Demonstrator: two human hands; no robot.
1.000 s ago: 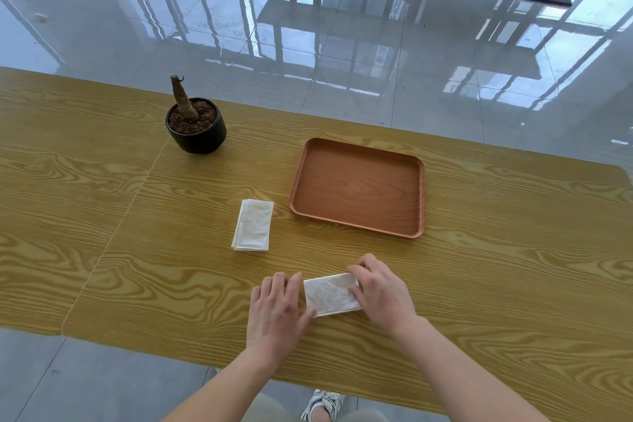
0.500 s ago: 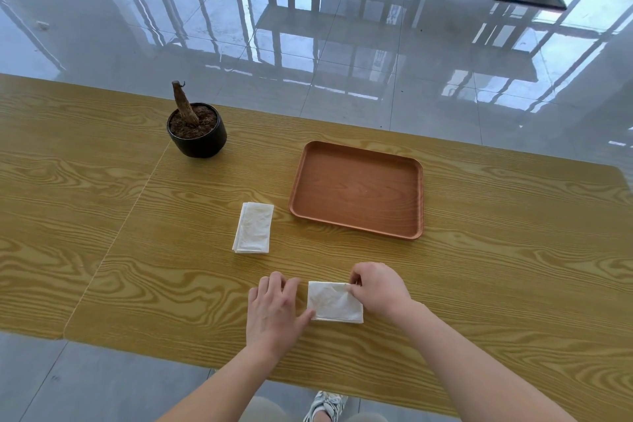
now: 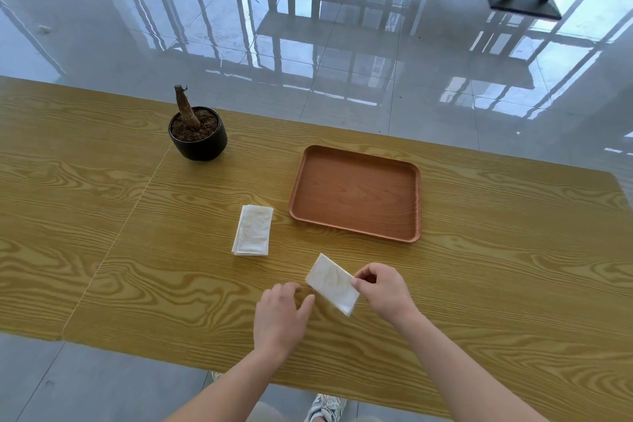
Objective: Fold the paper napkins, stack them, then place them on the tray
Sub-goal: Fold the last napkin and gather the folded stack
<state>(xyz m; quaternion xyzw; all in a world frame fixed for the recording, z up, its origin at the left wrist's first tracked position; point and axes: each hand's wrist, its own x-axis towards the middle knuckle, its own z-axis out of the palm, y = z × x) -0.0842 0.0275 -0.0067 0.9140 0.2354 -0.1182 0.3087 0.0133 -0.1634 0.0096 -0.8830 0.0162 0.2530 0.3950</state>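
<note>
My right hand (image 3: 383, 289) pinches the right edge of a folded white napkin (image 3: 330, 283), which is lifted and turned at an angle just above the table. Just left of it, my left hand (image 3: 282, 313) rests on the wood with fingers loosely apart and holds nothing. A small stack of folded napkins (image 3: 253, 229) lies flat farther back and left. The brown tray (image 3: 356, 193) sits behind the hands with nothing in it.
A black pot (image 3: 198, 137) with soil and a bare stump stands at the back left of the wooden table (image 3: 513, 250). A seam runs through the tabletop on the left. Shiny tiled floor and dark stand bases lie beyond.
My right hand has lifted the folded napkin off the table and swung it to an angle. My left hand has let go of it and stays beside it.
</note>
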